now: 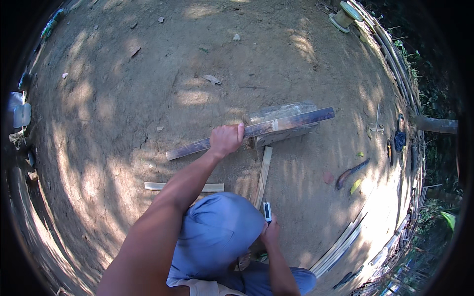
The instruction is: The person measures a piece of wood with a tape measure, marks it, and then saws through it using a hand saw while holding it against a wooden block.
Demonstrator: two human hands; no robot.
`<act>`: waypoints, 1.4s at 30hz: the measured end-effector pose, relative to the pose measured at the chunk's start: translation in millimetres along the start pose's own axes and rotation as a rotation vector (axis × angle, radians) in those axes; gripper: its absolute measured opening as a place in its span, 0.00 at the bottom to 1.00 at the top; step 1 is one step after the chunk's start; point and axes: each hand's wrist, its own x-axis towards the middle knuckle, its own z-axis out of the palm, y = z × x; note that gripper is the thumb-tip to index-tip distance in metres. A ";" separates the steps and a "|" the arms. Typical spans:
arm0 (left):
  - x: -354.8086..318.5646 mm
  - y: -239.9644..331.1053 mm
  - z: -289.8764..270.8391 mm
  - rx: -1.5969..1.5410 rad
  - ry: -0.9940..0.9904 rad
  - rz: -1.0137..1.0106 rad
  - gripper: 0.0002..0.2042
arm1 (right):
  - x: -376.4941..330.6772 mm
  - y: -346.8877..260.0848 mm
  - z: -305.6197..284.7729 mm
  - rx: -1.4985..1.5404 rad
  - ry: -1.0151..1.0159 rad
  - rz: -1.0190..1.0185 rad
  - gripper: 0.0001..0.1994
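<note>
My left hand (227,139) is closed round a long, dark-brown split bamboo slat (301,118). The slat slants up to the right, its right half lying across a short grey wood block (259,116) on the ground. Low beside my right knee, my right hand (270,233) grips a small tool with a white rim and dark middle (267,211); its exact kind does not show. Just ahead of that hand, a pale bamboo strip (263,175) runs up to the block. Another pale strip (213,187) lies under my left forearm, partly hidden by it.
A knife with a brown handle (341,180) lies on the dirt at right, near yellow leaves (355,186). Several long pale strips (340,246) lie at lower right. A spool (344,18) stands at far right. Poles (395,59) edge the right side; a clear container (22,116) is at left.
</note>
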 end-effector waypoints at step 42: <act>2.4 2.4 -16.4 -0.120 -0.168 0.123 0.28 | -27.7 -114.0 -84.6 0.052 0.100 -0.075 0.25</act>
